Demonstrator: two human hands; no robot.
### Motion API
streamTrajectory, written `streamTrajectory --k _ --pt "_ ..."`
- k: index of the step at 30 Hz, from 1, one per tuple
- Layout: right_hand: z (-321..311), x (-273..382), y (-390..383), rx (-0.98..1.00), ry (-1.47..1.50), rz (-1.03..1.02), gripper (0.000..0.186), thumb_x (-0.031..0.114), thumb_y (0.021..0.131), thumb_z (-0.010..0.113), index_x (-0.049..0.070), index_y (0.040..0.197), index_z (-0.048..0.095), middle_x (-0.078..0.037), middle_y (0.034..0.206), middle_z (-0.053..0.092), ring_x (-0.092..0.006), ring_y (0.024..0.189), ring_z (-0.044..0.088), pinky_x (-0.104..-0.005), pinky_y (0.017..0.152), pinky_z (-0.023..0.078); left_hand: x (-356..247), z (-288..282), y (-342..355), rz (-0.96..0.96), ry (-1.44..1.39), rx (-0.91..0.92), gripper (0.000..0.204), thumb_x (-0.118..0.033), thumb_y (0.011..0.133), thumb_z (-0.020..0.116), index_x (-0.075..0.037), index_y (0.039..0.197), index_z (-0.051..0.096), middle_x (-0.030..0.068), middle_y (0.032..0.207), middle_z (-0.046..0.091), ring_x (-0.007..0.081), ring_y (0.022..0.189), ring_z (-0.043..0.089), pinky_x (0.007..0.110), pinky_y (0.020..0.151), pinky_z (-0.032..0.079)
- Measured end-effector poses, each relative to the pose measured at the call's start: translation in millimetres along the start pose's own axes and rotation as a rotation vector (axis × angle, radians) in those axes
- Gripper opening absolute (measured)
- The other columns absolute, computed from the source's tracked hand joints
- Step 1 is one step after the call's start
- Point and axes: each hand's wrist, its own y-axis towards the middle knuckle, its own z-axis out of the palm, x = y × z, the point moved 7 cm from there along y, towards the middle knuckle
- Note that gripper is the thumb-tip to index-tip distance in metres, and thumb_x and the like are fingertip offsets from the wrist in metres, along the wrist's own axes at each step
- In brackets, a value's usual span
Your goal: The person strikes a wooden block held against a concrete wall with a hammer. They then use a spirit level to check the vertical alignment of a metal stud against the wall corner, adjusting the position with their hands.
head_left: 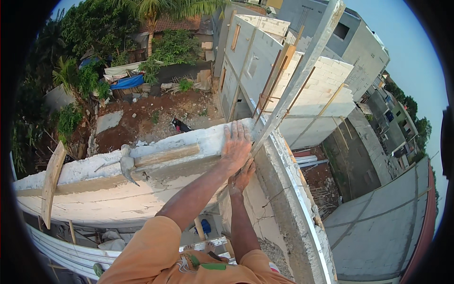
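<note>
- From my remote view, the pale metal bar (294,86) stands tilted at the wall corner, its foot low by the hands.
- I read its long axis as running from that foot up and away to the right, so most of its length lies beyond and right of both hands.
- My right hand (241,178) looks nearer to the foot, with its fingers right beside it on the inner side of the wall (90,171).
- I can't tell whether those fingers grip the bar or only press there; they are partly hidden from me.
- My left hand (236,144) lies palm down on the wall top, just left of the foot, fingers straight, pointing away from me and wrapped round nothing.
- Left of that hand, I have a claw hammer (168,155) resting along the wall, head to the left, handle toward the corner.
- Farther left, a wooden plank (52,184) leans across the wall edge, well apart from both hands.
</note>
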Motion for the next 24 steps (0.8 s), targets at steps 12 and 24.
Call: streamTrajectory --k 12,24 --pt "12.1 -34.6 4.1 0.058 0.674 0.462 0.059 0.042 0.105 0.046 0.006 0.149 0.03 -0.009 0.141 0.041 -0.0223 0.129 0.045 -0.0379 0.108 0.039 -2.3 6.4 1.2 -0.069 0.009 -0.109 0.056 -0.02 0.088 0.056 0.008 0.136 0.051 0.0298 0.146 0.044 0.0425 0.141 0.036 0.061 0.114 0.024" --pt "30.4 -56.8 -19.6 0.05 0.817 0.489 0.049 0.034 0.108 0.039 0.009 0.149 0.032 -0.008 0.143 0.043 -0.0214 0.129 0.046 -0.0384 0.109 0.038 8.0 3.4 -2.7 -0.11 -0.062 -0.054 0.055 -0.02 0.089 0.055 0.009 0.136 0.051 0.0299 0.146 0.044 0.0443 0.142 0.034 0.062 0.117 0.019"
